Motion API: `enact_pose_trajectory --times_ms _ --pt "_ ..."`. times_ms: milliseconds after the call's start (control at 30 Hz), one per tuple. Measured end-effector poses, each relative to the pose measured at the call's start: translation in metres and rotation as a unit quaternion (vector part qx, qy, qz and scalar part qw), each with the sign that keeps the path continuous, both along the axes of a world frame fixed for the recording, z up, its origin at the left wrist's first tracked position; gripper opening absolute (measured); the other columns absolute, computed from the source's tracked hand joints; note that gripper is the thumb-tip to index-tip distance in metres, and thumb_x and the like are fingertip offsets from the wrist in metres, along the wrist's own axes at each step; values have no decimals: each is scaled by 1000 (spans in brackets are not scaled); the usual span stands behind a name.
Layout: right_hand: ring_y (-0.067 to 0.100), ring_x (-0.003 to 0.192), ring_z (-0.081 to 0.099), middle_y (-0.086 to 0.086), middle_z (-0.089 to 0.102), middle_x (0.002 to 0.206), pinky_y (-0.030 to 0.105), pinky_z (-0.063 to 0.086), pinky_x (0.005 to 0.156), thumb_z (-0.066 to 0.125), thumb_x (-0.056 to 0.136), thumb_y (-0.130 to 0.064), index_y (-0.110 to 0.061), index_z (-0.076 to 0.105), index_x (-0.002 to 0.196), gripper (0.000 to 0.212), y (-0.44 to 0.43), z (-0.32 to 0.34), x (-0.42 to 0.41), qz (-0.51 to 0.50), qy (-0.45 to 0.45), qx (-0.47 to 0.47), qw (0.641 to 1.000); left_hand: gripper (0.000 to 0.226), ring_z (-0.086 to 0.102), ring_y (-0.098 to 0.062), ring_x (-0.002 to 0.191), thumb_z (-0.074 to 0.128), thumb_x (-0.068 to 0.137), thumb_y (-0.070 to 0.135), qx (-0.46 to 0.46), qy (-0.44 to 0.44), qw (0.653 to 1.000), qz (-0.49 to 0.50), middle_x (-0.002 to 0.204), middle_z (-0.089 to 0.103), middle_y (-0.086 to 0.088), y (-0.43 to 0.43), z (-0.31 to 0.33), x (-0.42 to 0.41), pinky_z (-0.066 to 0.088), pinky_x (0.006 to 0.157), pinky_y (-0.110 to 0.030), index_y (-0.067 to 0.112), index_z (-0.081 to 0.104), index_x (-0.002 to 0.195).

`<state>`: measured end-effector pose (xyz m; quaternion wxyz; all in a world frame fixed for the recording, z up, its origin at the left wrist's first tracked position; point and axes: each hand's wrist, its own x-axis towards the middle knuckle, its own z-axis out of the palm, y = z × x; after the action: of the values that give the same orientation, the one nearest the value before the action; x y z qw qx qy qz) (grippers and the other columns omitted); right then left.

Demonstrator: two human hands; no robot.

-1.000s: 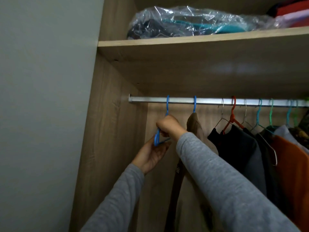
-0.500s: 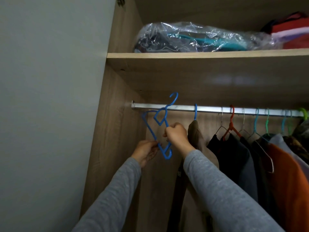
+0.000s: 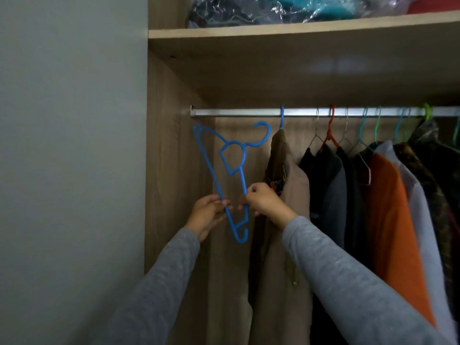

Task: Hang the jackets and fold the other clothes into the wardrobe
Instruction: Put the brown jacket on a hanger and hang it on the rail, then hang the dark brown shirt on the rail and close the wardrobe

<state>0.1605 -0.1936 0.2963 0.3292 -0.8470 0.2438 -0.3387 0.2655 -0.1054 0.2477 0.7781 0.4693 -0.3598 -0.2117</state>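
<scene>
An empty blue plastic hanger (image 3: 232,158) is off the metal rail (image 3: 236,112) and tilted on end, its hook pointing right just below the rail. My left hand (image 3: 207,214) pinches its long bar near the lower end. My right hand (image 3: 263,200) pinches the other arm of the hanger close by. Right beside my right hand a brown jacket (image 3: 286,195) hangs on another blue hanger.
Further right the rail carries several hung garments, dark ones (image 3: 331,185), an orange one (image 3: 393,220) and a pale one (image 3: 423,232). The shelf (image 3: 298,28) above holds a plastic-wrapped bundle (image 3: 273,8). The wardrobe's left side wall (image 3: 171,170) stands close to the hanger.
The blue hanger came off the rail and has sunk lower, turning so its hook points right. Both hands moved down with it. The camera's view shifted closer.
</scene>
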Motion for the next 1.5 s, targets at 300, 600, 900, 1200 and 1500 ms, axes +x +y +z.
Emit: enact_pose_trajectory --times_ms 300,600,900,1200,1500 --pt "8 61 57 -1 62 70 22 44 56 61 88 -20 -16 61 70 18 39 -22 -61 75 -66 51 994 15 65 -2 52 53 90 -5 91 -108 986 91 84 61 -6 58 -14 -68 52 57 -17 9 54 96" --pt "0 29 37 2 44 62 14 31 34 39 101 -22 -11 49 70 35 81 -60 -173 178 -319 192 911 26 65 -3 54 53 88 -9 189 -135 968 96 81 56 -6 106 -65 -197 54 55 -21 16 49 90" --pt "0 39 42 0 46 58 10 33 42 44 99 -21 -15 55 68 33 107 -116 -256 269 -235 70 932 72 16 -25 143 54 92 38 164 -351 783 487 152 22 -16 176 -76 -298 9 116 -26 2 23 146" --pt "0 45 47 8 58 53 12 36 53 53 95 -14 -5 62 68 30 163 -114 -316 362 -150 -108 914 40 59 -29 89 32 100 38 380 -504 673 385 89 64 -7 263 -82 -352 42 82 -36 9 59 95" --pt "6 36 44 8 61 61 24 39 44 49 96 -33 -18 59 70 31 293 -121 -330 416 -67 -129 898 31 50 -19 72 34 102 34 456 -445 681 361 81 58 0 413 -82 -401 45 75 -36 12 56 94"
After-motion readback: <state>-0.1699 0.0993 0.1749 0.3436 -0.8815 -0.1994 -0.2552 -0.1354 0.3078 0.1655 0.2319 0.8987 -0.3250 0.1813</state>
